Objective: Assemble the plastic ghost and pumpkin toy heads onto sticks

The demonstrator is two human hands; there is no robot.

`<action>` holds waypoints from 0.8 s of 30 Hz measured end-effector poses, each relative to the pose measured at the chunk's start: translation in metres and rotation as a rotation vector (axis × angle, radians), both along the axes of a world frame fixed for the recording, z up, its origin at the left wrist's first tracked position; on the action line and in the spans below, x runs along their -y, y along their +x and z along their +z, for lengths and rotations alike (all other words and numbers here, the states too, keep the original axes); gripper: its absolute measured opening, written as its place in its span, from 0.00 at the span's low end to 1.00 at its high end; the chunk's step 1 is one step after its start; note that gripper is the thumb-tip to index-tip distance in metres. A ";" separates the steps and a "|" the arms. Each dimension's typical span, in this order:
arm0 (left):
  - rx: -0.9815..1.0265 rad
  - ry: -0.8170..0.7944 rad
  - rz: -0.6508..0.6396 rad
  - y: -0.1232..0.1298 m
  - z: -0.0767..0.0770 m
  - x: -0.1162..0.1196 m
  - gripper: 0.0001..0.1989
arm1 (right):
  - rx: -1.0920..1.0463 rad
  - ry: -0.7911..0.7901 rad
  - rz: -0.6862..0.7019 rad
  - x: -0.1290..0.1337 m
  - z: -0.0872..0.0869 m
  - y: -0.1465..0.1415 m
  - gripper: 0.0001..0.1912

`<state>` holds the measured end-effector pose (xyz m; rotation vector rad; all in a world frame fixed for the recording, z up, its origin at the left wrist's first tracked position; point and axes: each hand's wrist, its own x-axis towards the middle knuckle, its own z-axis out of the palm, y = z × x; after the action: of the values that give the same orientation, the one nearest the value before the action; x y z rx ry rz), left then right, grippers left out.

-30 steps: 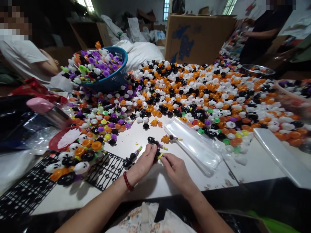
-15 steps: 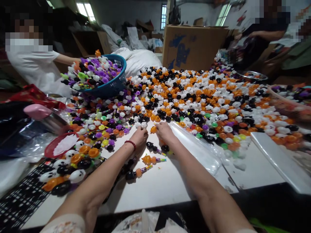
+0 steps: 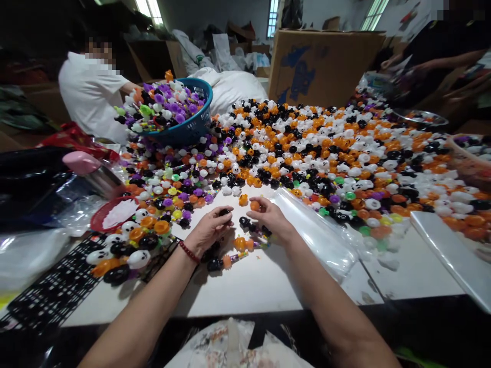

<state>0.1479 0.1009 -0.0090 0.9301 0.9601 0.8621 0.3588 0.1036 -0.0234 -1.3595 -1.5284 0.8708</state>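
Note:
My left hand [image 3: 210, 230], with a red bead bracelet at the wrist, is closed round a black piece [image 3: 224, 212] that shows between thumb and fingers. In my right hand [image 3: 272, 217], thumb and fingertips pinch an orange piece [image 3: 255, 206]. Between the hands lie a small orange pumpkin piece [image 3: 243, 200] and a black piece [image 3: 245, 223]. Nearer to me on the white table [image 3: 249, 291] are an orange-topped stick toy [image 3: 241, 244] and a black-topped one [image 3: 217, 263]. My fingers partly hide other dark pieces beside my left hand.
A large heap of toy pieces [image 3: 307, 148] spreads behind my hands. Clear plastic bags [image 3: 318, 235] lie on the right, a red basket [image 3: 100, 214] and pink-lidded flask [image 3: 82, 163] left. A person in white [image 3: 90, 97] is beside a blue basket [image 3: 199, 120].
The view has shifted, moving the scene rightward. Both hands have drawn back slightly from the heap's edge, and the orange piece now shows in my right fingers, the black one in my left.

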 end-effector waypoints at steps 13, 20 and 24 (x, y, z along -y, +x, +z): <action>-0.336 0.279 -0.169 0.008 0.019 0.063 0.23 | 0.352 0.283 0.023 0.096 0.037 -0.002 0.08; -0.458 0.379 -0.107 0.013 0.010 0.070 0.24 | 0.388 0.254 0.212 0.109 0.034 -0.010 0.13; -0.458 0.343 -0.062 0.016 0.009 0.070 0.27 | 0.524 0.281 0.182 0.114 0.033 -0.010 0.16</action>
<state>0.1640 0.0313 0.0001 1.4881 1.1845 0.7891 0.3488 -0.0107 0.0097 -1.3115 -2.1123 0.3904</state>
